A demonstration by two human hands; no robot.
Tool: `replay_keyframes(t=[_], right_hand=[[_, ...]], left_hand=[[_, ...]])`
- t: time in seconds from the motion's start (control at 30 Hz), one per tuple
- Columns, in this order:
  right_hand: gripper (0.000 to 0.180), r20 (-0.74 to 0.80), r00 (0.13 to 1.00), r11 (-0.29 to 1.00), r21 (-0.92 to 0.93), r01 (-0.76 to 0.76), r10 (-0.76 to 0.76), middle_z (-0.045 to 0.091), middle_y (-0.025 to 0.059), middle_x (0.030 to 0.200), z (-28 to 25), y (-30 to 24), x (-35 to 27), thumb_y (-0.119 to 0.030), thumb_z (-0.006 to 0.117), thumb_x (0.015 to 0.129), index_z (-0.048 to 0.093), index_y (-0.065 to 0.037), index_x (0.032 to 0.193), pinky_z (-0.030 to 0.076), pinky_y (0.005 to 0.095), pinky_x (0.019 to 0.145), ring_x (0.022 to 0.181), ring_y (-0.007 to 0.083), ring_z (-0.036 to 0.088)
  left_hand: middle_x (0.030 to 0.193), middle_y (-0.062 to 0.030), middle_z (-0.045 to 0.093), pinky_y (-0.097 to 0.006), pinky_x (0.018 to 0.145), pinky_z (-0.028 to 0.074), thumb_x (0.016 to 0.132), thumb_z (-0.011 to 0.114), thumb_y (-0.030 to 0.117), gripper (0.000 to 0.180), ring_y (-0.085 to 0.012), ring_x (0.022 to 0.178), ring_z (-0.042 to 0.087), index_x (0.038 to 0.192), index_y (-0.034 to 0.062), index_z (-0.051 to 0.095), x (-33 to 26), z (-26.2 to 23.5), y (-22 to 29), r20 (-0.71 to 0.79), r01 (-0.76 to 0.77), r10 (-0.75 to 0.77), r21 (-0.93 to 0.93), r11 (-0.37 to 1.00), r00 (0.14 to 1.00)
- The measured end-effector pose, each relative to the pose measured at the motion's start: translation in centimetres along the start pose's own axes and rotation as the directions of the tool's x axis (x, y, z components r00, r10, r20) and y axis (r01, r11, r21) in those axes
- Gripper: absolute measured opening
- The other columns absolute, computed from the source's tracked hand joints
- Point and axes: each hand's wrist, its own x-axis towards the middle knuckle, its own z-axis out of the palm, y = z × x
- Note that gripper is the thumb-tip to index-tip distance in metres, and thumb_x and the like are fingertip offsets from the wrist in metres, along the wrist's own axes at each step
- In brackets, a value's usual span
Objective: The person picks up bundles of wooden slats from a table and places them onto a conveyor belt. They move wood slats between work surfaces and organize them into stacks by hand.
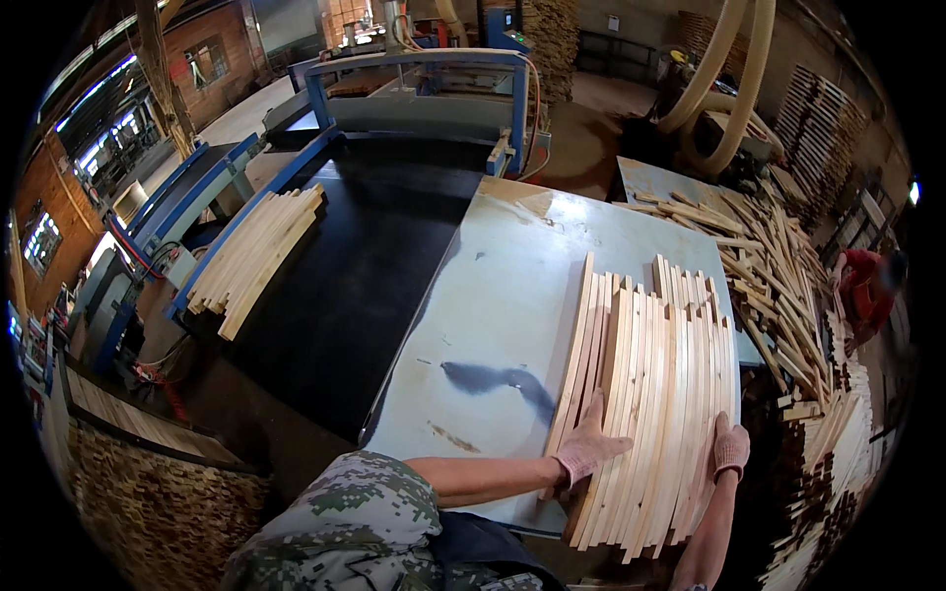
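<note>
A: Table (512, 295) first. Pale grey top, w/ a black belt (365, 266) running along its 9 o'clock side. A second bundle of strips (258, 258) sits on the belt's far edge, well apart from the hands.

B: And the slats?

A: Big batch of pale wood slats (650, 394) lying flat, side by side, on the table's 3 o'clock half, their near ends at the table's front edge. Loose offcuts (769, 256) are piled past them at 2 o'clock.

B: Hands?

A: Both gloved. Left hand (588, 448) lies flat & open, fingers spread, on top of the batch's left near corner. Right hand (730, 445) is at the batch's right edge, palm pressed against the side, fingers up. Neither is closed round anything; the slats sit between the two hands.

B: How would you do it well?

A: My guess: it's squaring the batch up. Far ends are stepped, so I'd squeeze evenly from both sides, keep the left palm pressing down so nothing rides up, & keep fingers out of the gaps btwn slats. The near ends hang a bit past the edge, so don't pull.
</note>
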Motion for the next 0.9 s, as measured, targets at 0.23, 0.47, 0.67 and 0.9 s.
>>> replay_keyframes(t=[0.23,0.47,0.67,0.9], right_hand=[[0.078,-0.101,0.995,0.998,0.054,0.031,-0.026,0.069,0.0357,0.094,0.3,-0.8,-0.8,-0.066,0.064,0.090,0.073,0.011,0.092,0.054,0.0525,0.083,0.094,0.0475,0.070],[0.078,-0.072,0.996,0.988,0.145,0.060,-0.050,0.066,0.0338,0.079,0.4,-1.8,-1.6,-0.063,0.065,0.093,0.070,0.014,0.084,0.050,0.0519,0.074,0.078,0.0469,0.066],[0.078,-0.137,0.970,0.937,0.262,0.230,-0.200,0.061,0.0310,0.071,-0.8,-9.5,-3.9,-0.062,0.064,0.094,0.065,0.015,0.081,0.046,0.0526,0.070,0.068,0.0424,0.059],[0.070,-0.117,0.938,0.875,0.339,0.347,-0.326,0.061,0.0225,0.068,0.8,-25.8,-11.6,-0.059,0.070,0.091,0.062,0.009,0.079,0.048,0.0497,0.070,0.068,0.0361,0.061]], left_hand=[[0.170,-0.0223,0.024,-0.035,0.126,0.027,0.080,0.078,0.031,0.117,-0.0353,0.155,0.031,0.168,0.0050,0.006,-0.1,0.5,-1.6,-0.026,-0.045,0.038,-0.342,0.939,0.999],[0.168,-0.0236,0.029,-0.039,0.126,0.028,0.078,0.078,0.029,0.117,-0.0384,0.154,0.033,0.169,0.0095,0.006,-0.4,-2.1,-2.3,-0.179,-0.225,0.180,-0.277,0.934,0.967],[0.164,-0.0249,0.035,-0.036,0.123,0.033,0.078,0.080,0.019,0.118,-0.0348,0.149,0.041,0.169,0.0093,0.007,-1.0,-9.4,-3.2,-0.250,-0.398,0.318,-0.418,0.816,0.914],[0.162,-0.0174,0.038,-0.036,0.120,0.037,0.078,0.081,0.006,0.114,-0.0264,0.145,0.042,0.168,0.0054,0.010,-6.7,-25.0,-6.2,-0.340,-0.371,0.228,-0.452,0.811,0.912]])
